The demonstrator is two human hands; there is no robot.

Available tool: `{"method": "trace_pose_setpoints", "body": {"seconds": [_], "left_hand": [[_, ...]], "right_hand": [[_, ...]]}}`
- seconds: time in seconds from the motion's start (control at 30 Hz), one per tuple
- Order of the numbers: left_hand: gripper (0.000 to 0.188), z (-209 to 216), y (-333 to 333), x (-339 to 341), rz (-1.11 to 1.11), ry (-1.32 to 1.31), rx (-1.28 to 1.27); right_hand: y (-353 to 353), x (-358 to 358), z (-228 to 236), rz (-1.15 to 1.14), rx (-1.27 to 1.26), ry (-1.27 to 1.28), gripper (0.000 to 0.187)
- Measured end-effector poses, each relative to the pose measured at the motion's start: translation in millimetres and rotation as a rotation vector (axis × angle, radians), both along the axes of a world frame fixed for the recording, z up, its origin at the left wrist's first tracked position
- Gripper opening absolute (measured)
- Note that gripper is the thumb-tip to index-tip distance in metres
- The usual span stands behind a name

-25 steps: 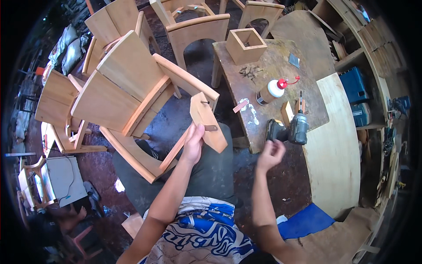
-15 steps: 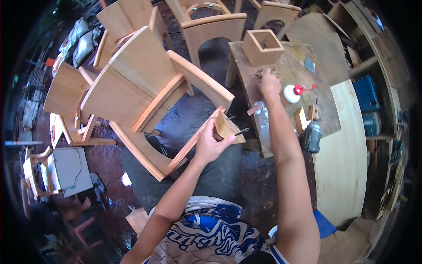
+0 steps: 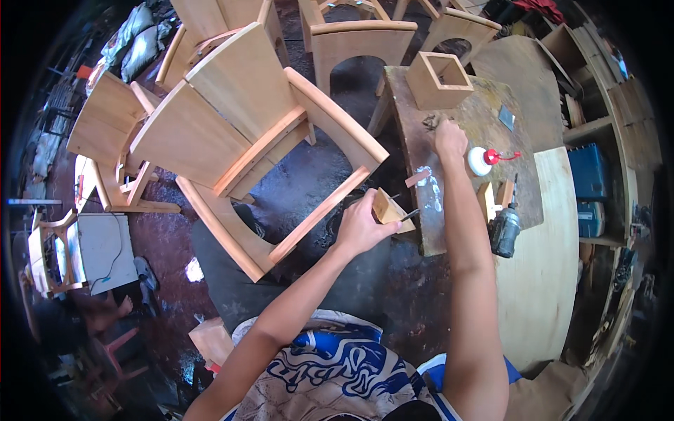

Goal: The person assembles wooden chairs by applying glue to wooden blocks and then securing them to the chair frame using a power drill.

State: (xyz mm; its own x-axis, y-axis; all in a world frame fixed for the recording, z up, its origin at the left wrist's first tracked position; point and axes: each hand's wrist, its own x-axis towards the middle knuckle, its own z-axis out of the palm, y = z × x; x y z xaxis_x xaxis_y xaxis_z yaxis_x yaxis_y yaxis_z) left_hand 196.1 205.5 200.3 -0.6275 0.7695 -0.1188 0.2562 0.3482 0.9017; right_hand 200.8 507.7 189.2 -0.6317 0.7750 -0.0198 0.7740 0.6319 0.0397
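My left hand is closed round a small tan wedge-shaped piece; whether it is wood or a folded sheet I cannot tell. A thin dark rod sticks out by the thumb in the same grip. Just left stands an unfinished wooden chair with curved back boards, its front rail close to these fingers. On the stained work table, my right hand reaches down with bent fingers at a small heap of dark bits, perhaps screws. Anything in its fingertips is hidden.
An open wooden box stands at the table's far end. Nearer are a white glue bottle with a red cap, a grey square pad and a cordless drill. More wooden chairs stand behind. Shelving lines the right.
The view has shifted, so the table and chair sit differently in it. My left hand has turned the tan piece slightly. My right hand stays at the heap, its fingers more curled.
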Motion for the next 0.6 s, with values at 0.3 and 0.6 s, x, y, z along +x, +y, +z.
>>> {"method": "trace_pose_setpoints", "body": {"seconds": [0.3, 0.6], "left_hand": [[0.057, -23.7, 20.3, 15.6, -0.208, -0.181, 0.128], [0.052, -41.9, 29.1, 36.9, -0.172, -0.235, 0.036]], "right_hand": [[-28.2, 175.3, 150.9, 0.077, -0.507, 0.945, 0.011], [50.8, 298.6, 79.7, -0.547, -0.711, 1.187, 0.021]]}}
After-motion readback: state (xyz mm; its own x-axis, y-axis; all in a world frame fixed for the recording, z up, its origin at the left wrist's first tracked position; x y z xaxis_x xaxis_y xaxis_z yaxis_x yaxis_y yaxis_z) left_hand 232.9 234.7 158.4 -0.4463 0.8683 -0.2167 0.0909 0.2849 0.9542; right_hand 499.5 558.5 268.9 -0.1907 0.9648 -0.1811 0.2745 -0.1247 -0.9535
